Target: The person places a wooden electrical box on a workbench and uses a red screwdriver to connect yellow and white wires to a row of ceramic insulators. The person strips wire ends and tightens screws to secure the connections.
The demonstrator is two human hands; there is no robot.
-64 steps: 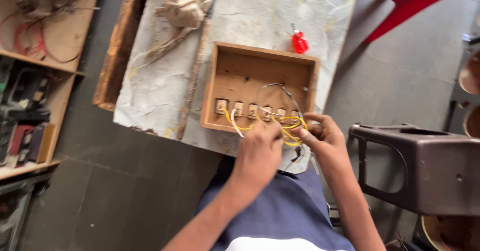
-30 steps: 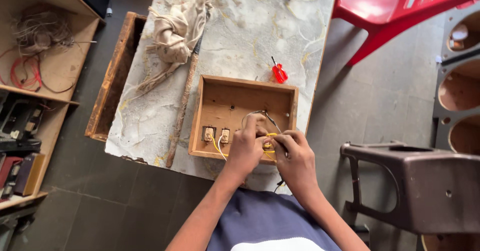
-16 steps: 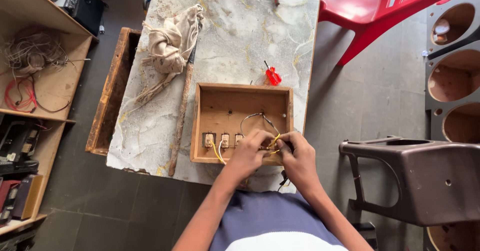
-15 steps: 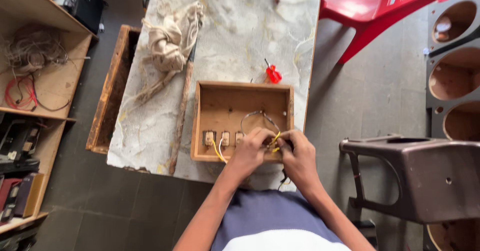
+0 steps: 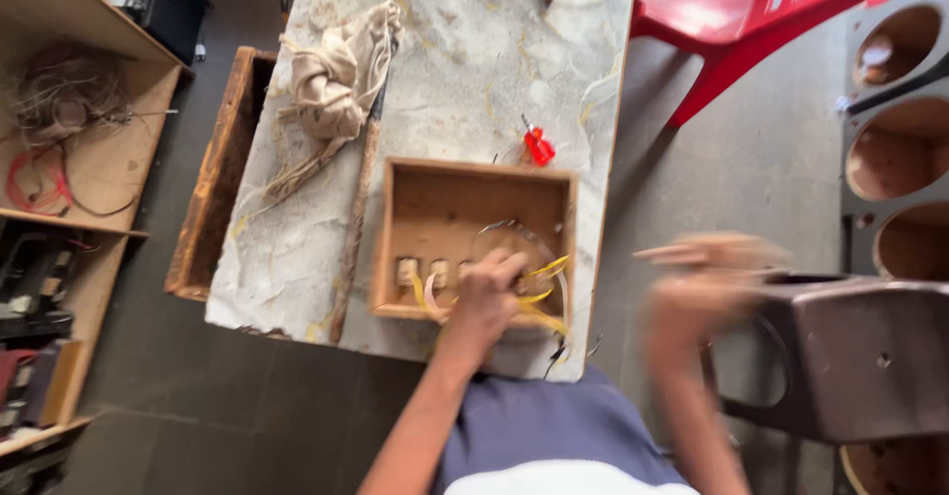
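Head view: wooden box (image 5: 474, 238) sits at the counter (image 5: 465, 80) near edge, 6 o'clock end, bare marble beyond it toward 12. Left hand (image 5: 489, 302) curled over the yellow wires (image 5: 539, 297) inside the box, fingers closed on them. Right hand (image 5: 707, 273) off the counter at 3 o'clock, blurred, fingers stretched flat, holding nothing, above the dark stool (image 5: 850, 357).

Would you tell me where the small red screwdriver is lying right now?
In the head view, the red screwdriver lies on the marble tabletop, just beyond the far right corner of the wooden box.
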